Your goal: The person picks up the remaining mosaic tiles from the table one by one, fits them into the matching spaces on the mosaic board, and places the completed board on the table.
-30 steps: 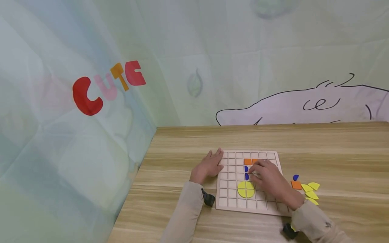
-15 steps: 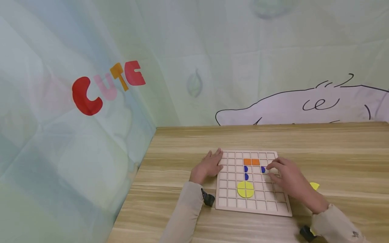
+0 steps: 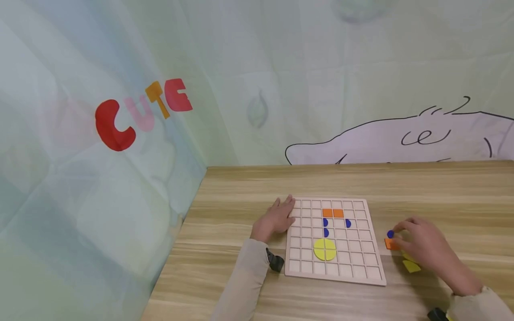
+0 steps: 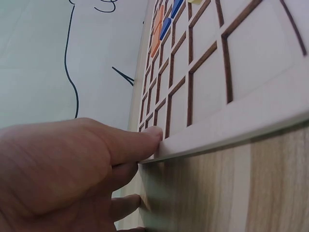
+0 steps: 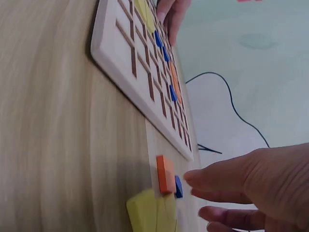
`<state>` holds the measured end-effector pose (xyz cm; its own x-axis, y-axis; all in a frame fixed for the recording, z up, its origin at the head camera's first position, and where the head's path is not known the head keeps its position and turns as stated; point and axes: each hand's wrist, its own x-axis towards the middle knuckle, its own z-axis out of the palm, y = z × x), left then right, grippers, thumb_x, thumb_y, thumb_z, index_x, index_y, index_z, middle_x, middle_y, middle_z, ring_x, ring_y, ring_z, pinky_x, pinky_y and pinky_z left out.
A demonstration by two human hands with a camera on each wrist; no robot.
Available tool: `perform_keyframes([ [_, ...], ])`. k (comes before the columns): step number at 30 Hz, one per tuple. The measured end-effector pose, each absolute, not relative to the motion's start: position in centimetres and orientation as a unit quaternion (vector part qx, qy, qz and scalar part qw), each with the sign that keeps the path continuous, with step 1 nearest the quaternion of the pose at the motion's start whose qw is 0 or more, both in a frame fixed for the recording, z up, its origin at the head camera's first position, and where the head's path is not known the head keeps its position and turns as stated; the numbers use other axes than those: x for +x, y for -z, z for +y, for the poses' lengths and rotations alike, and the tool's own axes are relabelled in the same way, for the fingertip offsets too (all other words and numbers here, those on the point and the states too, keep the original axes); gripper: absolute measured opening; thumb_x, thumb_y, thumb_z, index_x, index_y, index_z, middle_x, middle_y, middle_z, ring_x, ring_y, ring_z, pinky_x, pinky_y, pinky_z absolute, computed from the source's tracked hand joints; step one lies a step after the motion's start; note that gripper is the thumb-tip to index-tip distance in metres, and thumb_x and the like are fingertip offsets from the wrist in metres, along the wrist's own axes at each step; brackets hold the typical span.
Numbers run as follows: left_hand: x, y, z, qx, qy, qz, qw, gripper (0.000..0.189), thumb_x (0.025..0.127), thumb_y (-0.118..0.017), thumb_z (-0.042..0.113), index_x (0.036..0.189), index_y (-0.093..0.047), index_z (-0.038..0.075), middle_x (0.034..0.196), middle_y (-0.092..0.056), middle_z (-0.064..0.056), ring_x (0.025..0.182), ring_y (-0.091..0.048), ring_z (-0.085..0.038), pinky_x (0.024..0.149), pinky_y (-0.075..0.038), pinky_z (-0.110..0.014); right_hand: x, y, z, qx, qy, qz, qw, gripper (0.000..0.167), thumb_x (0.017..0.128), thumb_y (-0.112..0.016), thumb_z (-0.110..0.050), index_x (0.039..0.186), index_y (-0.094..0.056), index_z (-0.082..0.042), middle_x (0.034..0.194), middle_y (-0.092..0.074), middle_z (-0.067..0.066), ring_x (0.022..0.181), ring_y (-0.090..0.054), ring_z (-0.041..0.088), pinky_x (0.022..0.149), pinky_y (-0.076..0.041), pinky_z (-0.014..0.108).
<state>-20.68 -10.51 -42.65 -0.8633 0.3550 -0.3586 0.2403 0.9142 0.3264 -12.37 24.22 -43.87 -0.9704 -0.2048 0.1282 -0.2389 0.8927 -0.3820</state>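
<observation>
My left hand (image 3: 275, 221) rests against the left edge of a pale wooden grid board (image 3: 371, 274), and its thumb (image 4: 153, 133) touches the rim. Fingers slightly bent and apart, my right hand (image 3: 425, 245) hovers over the table right of the board. Its thumb and forefinger are near a loose blue half-round piece (image 5: 178, 186); nothing shows between them. An orange square (image 5: 165, 174) and yellow quarter-round pieces (image 5: 153, 210) lie beside it, partly hidden by the hand in the head view. On the board sit two orange squares (image 3: 327, 213), several blue half-rounds (image 3: 348, 223) and a yellow circle (image 3: 319, 255).
The wood-grain table (image 3: 241, 187) carries the board and loose pieces. Behind it hangs a pale printed cloth (image 3: 305, 89) with a line drawing. Another cloth wall with coloured letters (image 3: 115, 129) stands along the left side. A black strap (image 3: 275, 262) circles the left wrist.
My right hand has left a blue half-round in the board's third row, then moved right to the loose pieces. My left hand has stayed at the board's edge.
</observation>
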Motion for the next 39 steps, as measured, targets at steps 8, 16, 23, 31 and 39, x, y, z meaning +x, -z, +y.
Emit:
perform_keyframes([
  [8,-20.7,42.6,-10.5,0.156,-0.139,0.955,0.211,0.059,0.103,-0.040,0.027,0.154,-0.015,0.013,0.162,-0.005,0.001,0.149,-0.004,-0.031,0.121,-0.012,-0.046,-12.2,44.1,25.3,0.083,-0.164,-0.983,-0.003,0.014,0.075,-0.078,-0.017,0.082,-0.071,-0.008,0.095,-0.063,0.021,0.090,-0.057,0.043,0.079,-0.044,0.061],
  [16,-20.6,42.5,-10.5,0.152,-0.145,0.955,0.211,0.059,0.103,-0.040,0.027,0.154,-0.015,0.013,0.162,-0.005,0.001,0.149,-0.004,-0.030,0.122,-0.012,-0.046,-12.1,43.7,25.6,0.055,-0.137,-0.989,-0.028,0.022,0.075,-0.079,-0.026,0.082,-0.070,-0.007,0.098,-0.060,0.028,0.089,-0.053,0.047,0.074,-0.045,0.060],
  [23,-20.5,42.3,-10.5,0.154,-0.139,0.956,0.209,0.059,0.103,-0.040,0.027,0.154,-0.015,0.013,0.162,-0.005,0.000,0.149,-0.004,-0.031,0.122,-0.013,-0.044,-11.9,43.7,25.6,0.050,-0.123,-0.991,-0.028,0.023,0.075,-0.079,-0.029,0.076,-0.068,-0.009,0.095,-0.060,0.025,0.086,-0.052,0.045,0.071,-0.044,0.059],
  [31,-20.6,42.5,-10.5,0.153,-0.143,0.955,0.210,0.059,0.103,-0.040,0.027,0.154,-0.015,0.013,0.162,-0.005,0.000,0.149,-0.004,-0.032,0.122,-0.012,-0.046,-11.6,43.7,25.7,0.050,-0.120,-0.991,-0.020,0.025,0.076,-0.078,-0.029,0.074,-0.065,-0.007,0.091,-0.059,0.022,0.084,-0.051,0.043,0.070,-0.043,0.057],
  [39,-20.6,42.6,-10.5,0.150,-0.143,0.955,0.210,0.058,0.103,-0.040,0.027,0.154,-0.015,0.014,0.162,-0.005,0.001,0.149,-0.004,-0.031,0.121,-0.012,-0.047,-11.7,43.8,25.8,0.048,-0.129,-0.990,-0.026,0.029,0.076,-0.078,-0.031,0.075,-0.065,-0.005,0.090,-0.059,0.020,0.083,-0.051,0.042,0.069,-0.043,0.057],
])
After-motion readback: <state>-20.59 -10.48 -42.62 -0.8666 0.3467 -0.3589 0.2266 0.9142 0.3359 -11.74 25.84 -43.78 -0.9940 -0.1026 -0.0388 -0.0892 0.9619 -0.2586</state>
